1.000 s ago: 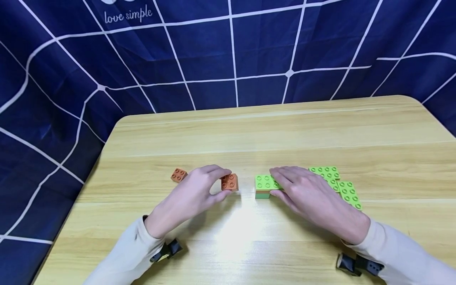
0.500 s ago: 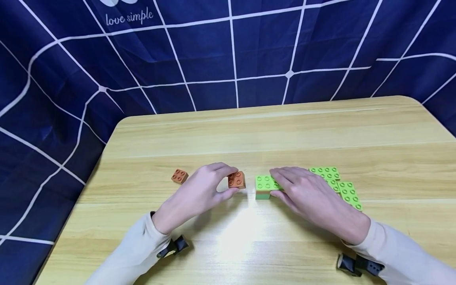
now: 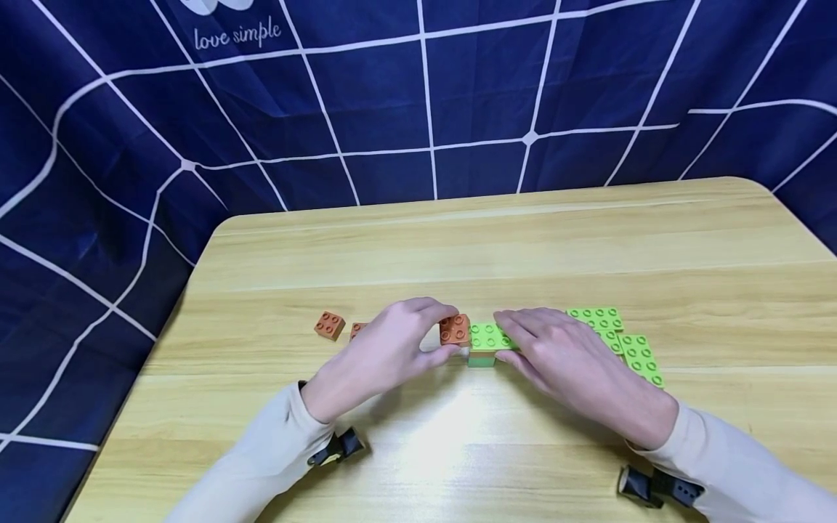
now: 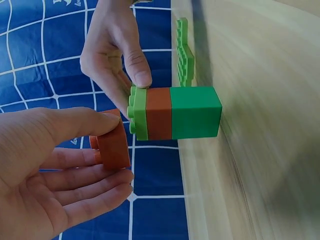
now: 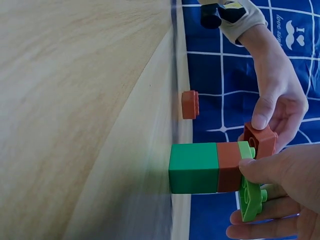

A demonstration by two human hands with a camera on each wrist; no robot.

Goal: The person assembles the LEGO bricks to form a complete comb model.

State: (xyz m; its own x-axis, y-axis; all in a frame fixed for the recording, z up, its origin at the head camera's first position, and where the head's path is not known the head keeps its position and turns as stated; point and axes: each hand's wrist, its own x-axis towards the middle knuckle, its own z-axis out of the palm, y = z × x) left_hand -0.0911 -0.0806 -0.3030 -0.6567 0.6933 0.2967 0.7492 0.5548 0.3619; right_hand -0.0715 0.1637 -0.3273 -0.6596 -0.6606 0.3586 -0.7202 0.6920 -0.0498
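Left hand (image 3: pixel 386 341) pinches an orange block (image 4: pixel 114 145), with the thumb on one side and fingers on the other, so it is only as wide apart as the block. That block is right by the left end of a long light green block (image 3: pixel 484 335); I cannot tell if the two touch. Right hand (image 3: pixel 572 356) grips the long light green block between thumb and fingers, nearly closed, and hides much of it. Under its left end sits a brown block (image 4: pixel 159 114), and under that a dark green block (image 4: pixel 196 112).

White writing (image 3: pixel 237 33) on the blue cloth (image 3: pixel 484 80) says "love simple". The right wrist view shows it sideways, with a big "I", a white heart (image 5: pixel 300 40) and a white mustache (image 5: pixel 290 35).

One small orange brick (image 3: pixel 330 325) lies on the wooden table (image 3: pixel 523 254), to the left. Another orange piece (image 3: pixel 357 330) is near it, partly behind the left hand. On the right are more light green bricks (image 3: pixel 643 359), and the right hand is in front of some. Each cream sleeve (image 3: pixel 261 450) has a small black thing (image 3: pixel 336 447) at the wrist. Bright light shines on the table near the hands.
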